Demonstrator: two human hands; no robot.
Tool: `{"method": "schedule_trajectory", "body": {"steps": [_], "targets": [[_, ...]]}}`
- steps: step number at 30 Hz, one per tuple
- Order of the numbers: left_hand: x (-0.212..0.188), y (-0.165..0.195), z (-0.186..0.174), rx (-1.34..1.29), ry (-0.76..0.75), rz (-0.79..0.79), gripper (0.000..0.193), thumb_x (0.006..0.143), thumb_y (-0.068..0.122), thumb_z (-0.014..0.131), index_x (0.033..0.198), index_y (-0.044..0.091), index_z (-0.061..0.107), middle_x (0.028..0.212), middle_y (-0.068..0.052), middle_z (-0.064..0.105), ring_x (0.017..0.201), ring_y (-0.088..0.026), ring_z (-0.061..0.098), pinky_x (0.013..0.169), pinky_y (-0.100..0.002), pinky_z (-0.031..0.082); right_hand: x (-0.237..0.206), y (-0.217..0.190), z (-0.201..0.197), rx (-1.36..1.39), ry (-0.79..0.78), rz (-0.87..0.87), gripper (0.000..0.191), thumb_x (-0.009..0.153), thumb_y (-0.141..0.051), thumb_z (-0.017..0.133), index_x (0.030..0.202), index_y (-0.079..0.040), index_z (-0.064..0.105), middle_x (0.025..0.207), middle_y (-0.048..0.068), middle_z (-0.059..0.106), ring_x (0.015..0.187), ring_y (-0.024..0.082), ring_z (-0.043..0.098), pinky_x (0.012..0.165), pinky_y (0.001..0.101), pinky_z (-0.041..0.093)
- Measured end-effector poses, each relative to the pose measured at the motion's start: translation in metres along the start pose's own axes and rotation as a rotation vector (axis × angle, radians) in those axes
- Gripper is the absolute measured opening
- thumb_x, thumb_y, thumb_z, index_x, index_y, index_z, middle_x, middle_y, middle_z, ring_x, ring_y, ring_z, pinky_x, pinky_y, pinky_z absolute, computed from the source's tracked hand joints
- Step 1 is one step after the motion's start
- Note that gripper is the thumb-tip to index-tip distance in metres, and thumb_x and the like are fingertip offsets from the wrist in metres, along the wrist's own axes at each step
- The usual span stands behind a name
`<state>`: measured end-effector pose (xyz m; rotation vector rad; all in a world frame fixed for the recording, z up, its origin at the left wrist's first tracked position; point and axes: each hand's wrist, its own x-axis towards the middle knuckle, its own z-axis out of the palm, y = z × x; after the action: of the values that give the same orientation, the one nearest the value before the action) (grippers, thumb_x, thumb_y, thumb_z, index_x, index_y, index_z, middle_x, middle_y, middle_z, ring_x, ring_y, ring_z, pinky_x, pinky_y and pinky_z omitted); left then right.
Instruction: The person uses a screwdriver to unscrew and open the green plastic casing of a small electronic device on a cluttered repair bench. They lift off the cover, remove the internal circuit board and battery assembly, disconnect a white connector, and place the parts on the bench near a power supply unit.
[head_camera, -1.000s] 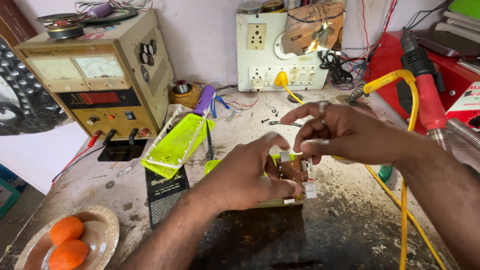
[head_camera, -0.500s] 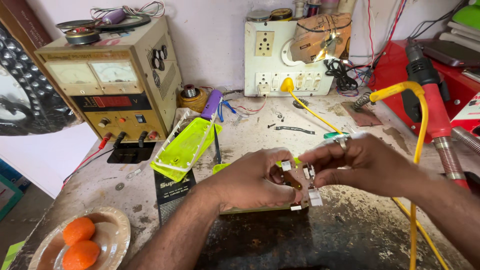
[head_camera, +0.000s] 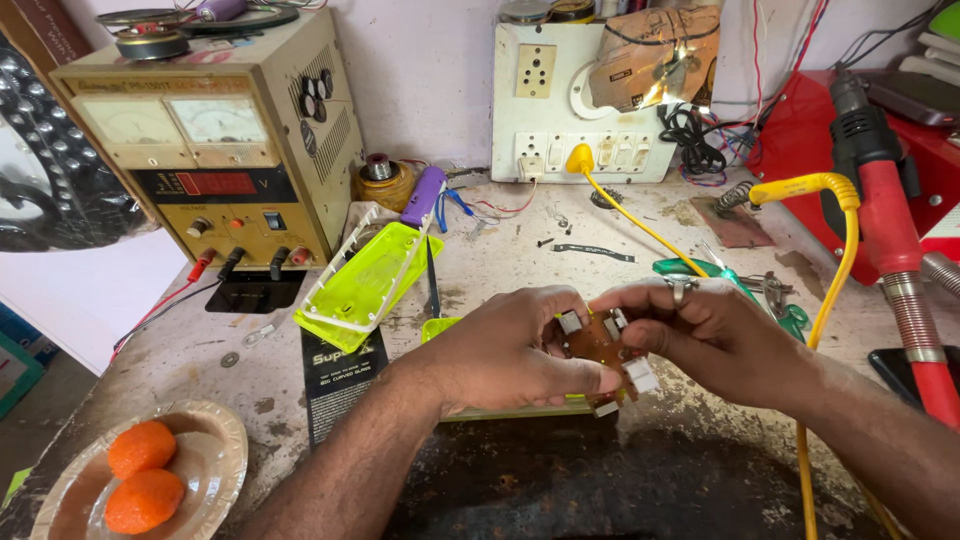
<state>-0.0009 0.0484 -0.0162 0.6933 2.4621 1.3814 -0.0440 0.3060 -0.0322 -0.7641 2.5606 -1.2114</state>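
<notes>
Circuit board pinched between both my hands

Circuit board (head_camera: 600, 345), small and brown with white connectors, sits above the workbench (head_camera: 620, 240) centre. My left hand (head_camera: 505, 350) clamps its left edge; my right hand (head_camera: 700, 335) pinches its right side. Yellow cable (head_camera: 830, 290) hangs beside it.

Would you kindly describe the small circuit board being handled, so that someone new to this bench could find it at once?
Start at the big beige power supply at the bench's back left, then come forward past the yellow-green plastic cover leaning beside it. At the front centre, the left hand and right hand together hold a small brown circuit board. It alone is brown with little white connectors.
</notes>
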Motion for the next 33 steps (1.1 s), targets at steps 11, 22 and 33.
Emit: {"method": "schedule_trajectory", "body": {"steps": [11, 22, 33], "targets": [[-0.001, 0.017, 0.038, 0.437, 0.315, 0.054, 0.091, 0.063, 0.064, 0.085, 0.124, 0.004, 0.054, 0.120, -0.016, 0.059, 0.107, -0.037, 0.066, 0.085, -0.050, 0.055, 0.004, 0.016, -0.007, 0.264, 0.064, -0.117, 0.036, 0.095, -0.012, 0.067, 0.130, -0.001, 0.068, 0.099, 0.008, 0.078, 0.093, 0.012, 0.074, 0.081, 0.0306, 0.061], [0.007, 0.012, 0.045, 0.273, 0.441, 0.245, 0.081, 0.056, 0.057, 0.090, 0.110, 0.003, 0.065, 0.108, -0.016, 0.061, 0.101, -0.034, 0.065, 0.085, -0.045, 0.055, 0.010, 0.022, -0.012, 0.272, 0.164, -0.034, 0.024, 0.094, -0.014, 0.067, 0.112, -0.001, 0.076, 0.089, 0.008, 0.081, 0.083, 0.012, 0.076, 0.075, 0.0310, 0.063], [0.011, 0.008, 0.057, 0.313, 0.521, 0.189, 0.060, 0.062, 0.040, 0.087, 0.106, 0.003, 0.068, 0.098, -0.016, 0.064, 0.096, -0.035, 0.065, 0.088, -0.047, 0.053, 0.009, 0.026, -0.009, 0.353, 0.188, -0.040, 0.019, 0.091, -0.017, 0.073, 0.100, -0.001, 0.075, 0.089, 0.009, 0.080, 0.081, 0.014, 0.074, 0.076, 0.0343, 0.062]]}}
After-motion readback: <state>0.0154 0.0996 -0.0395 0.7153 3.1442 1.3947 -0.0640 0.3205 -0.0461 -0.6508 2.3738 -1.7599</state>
